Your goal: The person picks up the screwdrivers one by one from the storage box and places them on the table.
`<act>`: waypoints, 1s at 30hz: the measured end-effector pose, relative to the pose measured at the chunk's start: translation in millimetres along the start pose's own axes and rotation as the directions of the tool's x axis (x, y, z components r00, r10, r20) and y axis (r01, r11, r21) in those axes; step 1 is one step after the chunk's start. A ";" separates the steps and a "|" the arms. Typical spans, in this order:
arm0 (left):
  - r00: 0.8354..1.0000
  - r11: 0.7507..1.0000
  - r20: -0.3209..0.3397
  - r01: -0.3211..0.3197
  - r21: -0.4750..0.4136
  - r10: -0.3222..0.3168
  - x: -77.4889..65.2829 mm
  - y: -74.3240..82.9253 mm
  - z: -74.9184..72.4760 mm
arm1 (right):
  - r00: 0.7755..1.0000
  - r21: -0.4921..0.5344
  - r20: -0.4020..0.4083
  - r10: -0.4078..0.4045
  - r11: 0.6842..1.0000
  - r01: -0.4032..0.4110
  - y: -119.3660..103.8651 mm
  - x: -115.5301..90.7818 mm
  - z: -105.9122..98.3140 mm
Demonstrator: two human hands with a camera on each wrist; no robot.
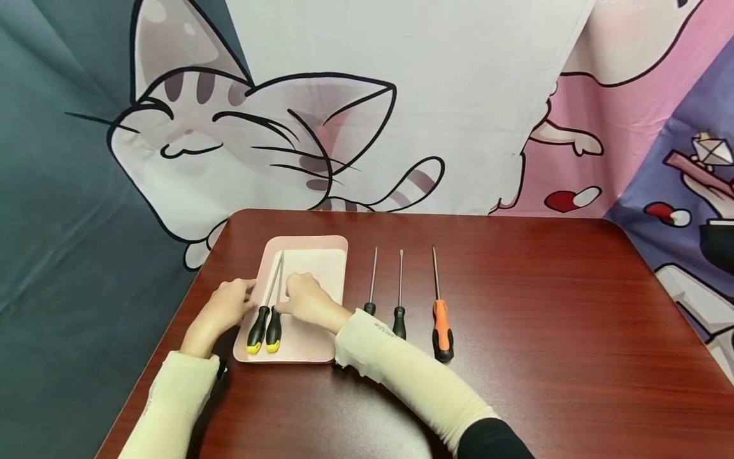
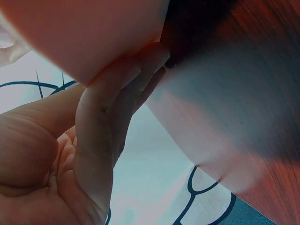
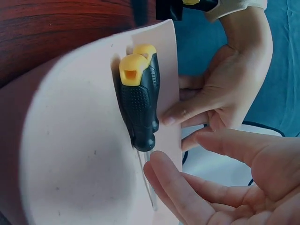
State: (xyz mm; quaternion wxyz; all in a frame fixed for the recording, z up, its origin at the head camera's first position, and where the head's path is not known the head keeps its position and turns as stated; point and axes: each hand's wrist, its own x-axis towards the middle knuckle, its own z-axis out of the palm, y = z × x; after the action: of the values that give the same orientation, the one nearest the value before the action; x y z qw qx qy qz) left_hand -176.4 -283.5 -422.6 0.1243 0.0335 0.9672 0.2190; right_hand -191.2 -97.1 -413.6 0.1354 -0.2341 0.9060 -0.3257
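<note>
A shallow pink tray lies on the table's left part. My left hand holds its left edge, with the thumb at the rim and the fingers against the tray's outer side in the left wrist view. Inside the tray, side by side, are two screwdrivers with black and yellow handles, the left one and the right one. Over the tray is my right hand, close to their shafts. In the right wrist view its fingers extend beside a shaft, thumb apart, holding nothing.
Right of the tray, two screwdrivers with dark handles, one and another, lie on the brown table. My right sleeve partly covers them. An orange and black screwdriver lies farther right. A cartoon-cat curtain hangs behind the table.
</note>
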 end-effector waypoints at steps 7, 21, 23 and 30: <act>1.000 1.000 0.000 0.009 -0.007 -0.009 0.1 -1.3 -0.8 | 0.999 0.040 0.038 0.004 0.999 -0.006 -2.8 4.6 7.4; 1.000 1.000 0.004 -0.004 -0.016 0.004 1.4 -1.1 0.8 | 0.998 -0.043 0.057 0.009 0.999 -0.007 -9.9 8.9 23.8; 1.000 1.000 0.009 0.004 -0.022 -0.004 1.3 -1.9 0.6 | 0.998 -0.050 0.055 0.007 0.999 -0.005 -12.3 9.9 26.0; 1.000 1.000 0.006 0.007 -0.023 -0.007 0.5 -3.8 0.9 | 0.999 -0.065 0.039 0.010 0.998 -0.008 -13.3 14.4 33.4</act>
State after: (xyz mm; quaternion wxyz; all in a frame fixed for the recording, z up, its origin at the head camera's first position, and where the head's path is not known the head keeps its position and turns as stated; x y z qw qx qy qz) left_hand -176.7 -286.5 -425.1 0.1281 0.0291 0.9644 0.2297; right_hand -185.7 -131.1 -431.4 0.1467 -0.2406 0.9143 -0.2908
